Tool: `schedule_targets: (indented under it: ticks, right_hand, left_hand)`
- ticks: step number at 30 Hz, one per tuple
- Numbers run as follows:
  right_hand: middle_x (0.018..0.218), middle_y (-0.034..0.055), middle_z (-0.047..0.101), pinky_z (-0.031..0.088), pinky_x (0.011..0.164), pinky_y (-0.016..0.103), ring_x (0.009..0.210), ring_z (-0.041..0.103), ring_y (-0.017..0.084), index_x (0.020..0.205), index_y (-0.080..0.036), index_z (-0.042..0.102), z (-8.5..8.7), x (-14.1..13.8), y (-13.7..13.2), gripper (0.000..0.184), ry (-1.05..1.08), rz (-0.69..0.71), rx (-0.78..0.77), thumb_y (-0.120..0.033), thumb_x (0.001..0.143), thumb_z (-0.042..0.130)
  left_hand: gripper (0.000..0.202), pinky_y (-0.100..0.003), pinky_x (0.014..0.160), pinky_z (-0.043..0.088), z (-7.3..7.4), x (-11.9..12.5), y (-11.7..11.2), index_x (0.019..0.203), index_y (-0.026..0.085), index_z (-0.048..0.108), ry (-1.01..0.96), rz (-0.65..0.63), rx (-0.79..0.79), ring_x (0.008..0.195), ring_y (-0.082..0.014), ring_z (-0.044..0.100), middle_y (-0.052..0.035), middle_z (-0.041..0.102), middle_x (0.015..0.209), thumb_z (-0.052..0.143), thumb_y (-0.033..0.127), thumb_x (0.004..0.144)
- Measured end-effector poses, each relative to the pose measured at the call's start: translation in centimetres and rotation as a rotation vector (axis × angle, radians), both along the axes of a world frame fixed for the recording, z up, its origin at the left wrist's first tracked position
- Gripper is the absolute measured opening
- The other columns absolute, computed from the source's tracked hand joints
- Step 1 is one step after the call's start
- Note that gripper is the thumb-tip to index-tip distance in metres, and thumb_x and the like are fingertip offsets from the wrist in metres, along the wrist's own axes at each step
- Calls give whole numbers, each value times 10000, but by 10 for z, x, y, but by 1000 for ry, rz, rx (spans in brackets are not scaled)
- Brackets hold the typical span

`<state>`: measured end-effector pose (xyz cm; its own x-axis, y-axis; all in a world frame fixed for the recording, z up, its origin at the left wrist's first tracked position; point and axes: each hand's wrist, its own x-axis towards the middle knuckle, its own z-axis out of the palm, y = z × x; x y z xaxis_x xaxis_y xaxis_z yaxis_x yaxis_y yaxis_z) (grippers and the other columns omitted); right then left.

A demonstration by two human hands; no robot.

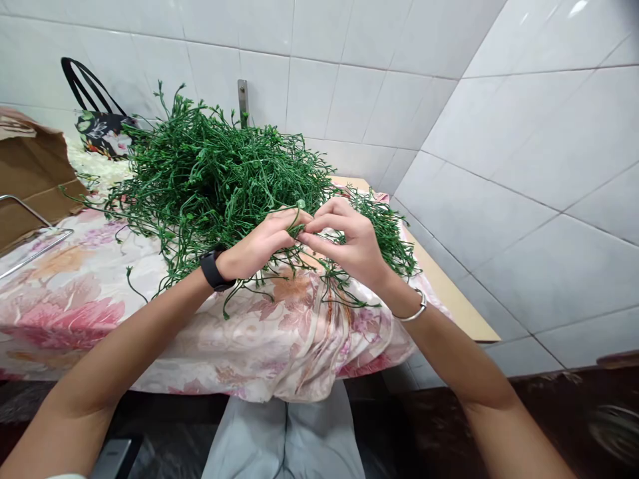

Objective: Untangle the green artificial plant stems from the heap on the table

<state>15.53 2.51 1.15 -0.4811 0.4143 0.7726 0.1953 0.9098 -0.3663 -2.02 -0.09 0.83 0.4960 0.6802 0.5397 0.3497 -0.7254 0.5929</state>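
Observation:
In the head view my left hand (267, 241) and my right hand (347, 236) meet in front of a large heap of green artificial stems (214, 166). The fingers of my left hand are closed on a thin green stem (298, 229) with small bud-like tips. My right hand pinches at the same spot, thumb and fingertips together; what lies between them is mostly hidden. Beyond my right hand lies a smaller pile of similar stems (392, 233). Several loose stems hang below both hands onto the floral cloth (214, 339).
A cardboard box (34, 173) stands at the left, with a bent metal wire frame (60, 233) in front of it. Behind are a black floral bag (104, 133) and pale petal-like pieces (97, 166). Tiled walls (359, 100) close off the back and right. A wooden table edge (459, 306) shows at right.

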Motion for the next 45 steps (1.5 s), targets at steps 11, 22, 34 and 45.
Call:
schedule_targets:
  ticks: [11,22,34,45]
  right_hand:
    - [820,39,656,480,762,330,844,621,156,626,-164,484,16,14,-1,198,80,310,-601,-238,750,620]
    - [629,-32,538,425,569,223,594,515,69,733,-168,490,17,17,10,208,17,251,-626,-305,744,647]
    - [646,-26,538,412,666,280,606,505,110,1083,-187,524,11,18,10,334,-211,-131,150,-336,789,578]
    - [616,7,550,351,646,311,602,474,148,853,-164,544,-1,6,3,278,-283,-314,603,-436,804,524]
  left_hand:
    - [269,-290,738,368,5,-4,-4,753,144,560,29,212,156,787,-158,467,-49,565,800,357,272,875]
    - [186,-254,660,342,7,-7,-3,691,158,470,22,278,169,683,-118,435,0,475,685,419,251,844]
    - [305,-260,572,311,8,-10,-1,580,171,341,-107,230,17,559,-96,361,14,365,584,342,258,873]
    - [324,-259,584,282,6,-5,-4,566,164,346,-21,185,19,563,-93,351,22,369,567,342,230,883]
